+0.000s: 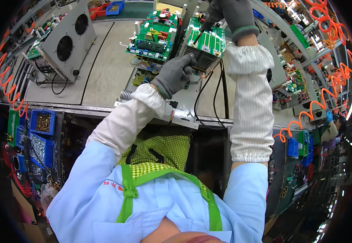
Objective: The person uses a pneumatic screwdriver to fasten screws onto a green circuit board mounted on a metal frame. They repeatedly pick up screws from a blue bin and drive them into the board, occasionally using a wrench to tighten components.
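Observation:
My right hand (238, 18), in a dark grey glove, grips a dark power screwdriver (212, 17). Its thin bit slants down to the top of a green circuit board (216, 40) mounted over a finned black heat sink (203, 60). Against the near left side of this heat sink is my left hand (174, 76), gloved the same way. Its fingers are curled closed, and whatever they may hold is hidden. A second green board (153, 36) with red and yellow wires stands just left of the first. Beneath my left wrist lies a metal plate (184, 103).
At the left stands a grey metal panel (72, 42) with two round fans. Blue bins of screws (43, 122) hang below the bench edge. Black cables (214, 99) droop near my right forearm. Orange coiled hoses (305, 117) hang on both sides; another person (331, 127) is far right.

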Demonstrator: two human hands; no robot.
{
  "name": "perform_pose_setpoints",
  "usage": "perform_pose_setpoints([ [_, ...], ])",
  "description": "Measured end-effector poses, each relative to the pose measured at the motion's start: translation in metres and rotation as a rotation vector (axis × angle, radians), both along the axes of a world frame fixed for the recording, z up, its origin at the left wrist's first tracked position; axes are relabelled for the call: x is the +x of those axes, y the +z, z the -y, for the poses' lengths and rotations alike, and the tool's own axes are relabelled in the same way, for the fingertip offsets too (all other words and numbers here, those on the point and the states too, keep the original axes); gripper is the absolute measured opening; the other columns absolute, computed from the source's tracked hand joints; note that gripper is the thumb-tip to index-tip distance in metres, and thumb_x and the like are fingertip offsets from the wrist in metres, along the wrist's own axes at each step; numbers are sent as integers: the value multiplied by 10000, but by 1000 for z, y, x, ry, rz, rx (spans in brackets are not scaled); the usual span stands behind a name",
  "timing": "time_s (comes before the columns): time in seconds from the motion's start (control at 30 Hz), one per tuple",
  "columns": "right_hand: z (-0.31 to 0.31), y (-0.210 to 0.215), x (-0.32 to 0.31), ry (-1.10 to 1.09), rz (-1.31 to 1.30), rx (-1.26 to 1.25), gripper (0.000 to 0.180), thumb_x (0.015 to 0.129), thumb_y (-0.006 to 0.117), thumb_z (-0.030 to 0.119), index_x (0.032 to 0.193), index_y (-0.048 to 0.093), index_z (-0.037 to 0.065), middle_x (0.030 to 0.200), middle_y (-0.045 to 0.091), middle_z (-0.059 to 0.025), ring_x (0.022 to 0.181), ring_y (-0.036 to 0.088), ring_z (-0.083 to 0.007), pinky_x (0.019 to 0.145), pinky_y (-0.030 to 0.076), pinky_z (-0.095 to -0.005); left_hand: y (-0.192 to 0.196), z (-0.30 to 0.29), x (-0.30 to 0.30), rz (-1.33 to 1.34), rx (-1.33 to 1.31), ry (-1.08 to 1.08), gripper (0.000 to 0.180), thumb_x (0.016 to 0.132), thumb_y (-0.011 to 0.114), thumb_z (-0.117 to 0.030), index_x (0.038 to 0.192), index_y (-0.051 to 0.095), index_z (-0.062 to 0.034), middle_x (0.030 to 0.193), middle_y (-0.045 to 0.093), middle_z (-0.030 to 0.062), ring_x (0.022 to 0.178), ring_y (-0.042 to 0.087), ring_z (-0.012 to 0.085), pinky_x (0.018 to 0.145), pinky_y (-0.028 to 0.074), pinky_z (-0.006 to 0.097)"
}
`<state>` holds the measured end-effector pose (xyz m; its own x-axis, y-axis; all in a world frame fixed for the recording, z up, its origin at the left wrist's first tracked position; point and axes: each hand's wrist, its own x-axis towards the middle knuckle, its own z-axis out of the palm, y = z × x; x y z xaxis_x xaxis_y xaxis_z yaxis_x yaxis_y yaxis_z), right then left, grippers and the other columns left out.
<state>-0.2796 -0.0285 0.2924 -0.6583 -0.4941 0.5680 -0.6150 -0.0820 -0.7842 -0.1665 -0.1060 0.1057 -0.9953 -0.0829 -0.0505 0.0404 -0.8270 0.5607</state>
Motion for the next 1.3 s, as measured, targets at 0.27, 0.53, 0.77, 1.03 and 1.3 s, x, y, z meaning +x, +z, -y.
perform_pose_setpoints([
  [0.27,12,-7,-15,-127,-126,-91,241,815,655,240,695,594,41,561,540,-5,469,505,-101,448,392,-260,-8,-20,-40,130,360,243,139,933,560,-183,973,568,-50,711,481,-15,608,450,37,482,337,171],
  [0.53,4,-11,-13,-42,94,-144,254,823,649,219,662,592,31,536,545,-17,440,515,-105,417,386,-262,-2,-25,-44,146,435,331,123,915,592,-158,1009,579,-79,749,503,-24,635,476,39,475,337,178],
  [0.77,10,-12,-18,-18,-93,-129,230,823,661,238,718,620,37,582,570,-3,474,504,-82,460,393,-249,0,-23,-40,158,375,342,150,917,593,-176,1040,588,-89,861,576,-13,639,479,46,479,334,170],
  [1.03,12,-11,-16,41,103,-161,225,819,662,235,749,613,28,572,557,-16,448,497,-87,432,387,-243,-8,-20,-44,122,576,296,129,909,605,-163,1018,593,-97,868,587,3,703,549,50,474,339,171],
  [1.3,12,-12,-14,96,181,-200,238,817,650,236,731,584,25,538,522,-28,412,492,-117,390,375,-257,-7,-21,-45,94,730,230,84,901,612,-158,934,576,-88,776,561,-11,655,546,53,439,324,174],
])
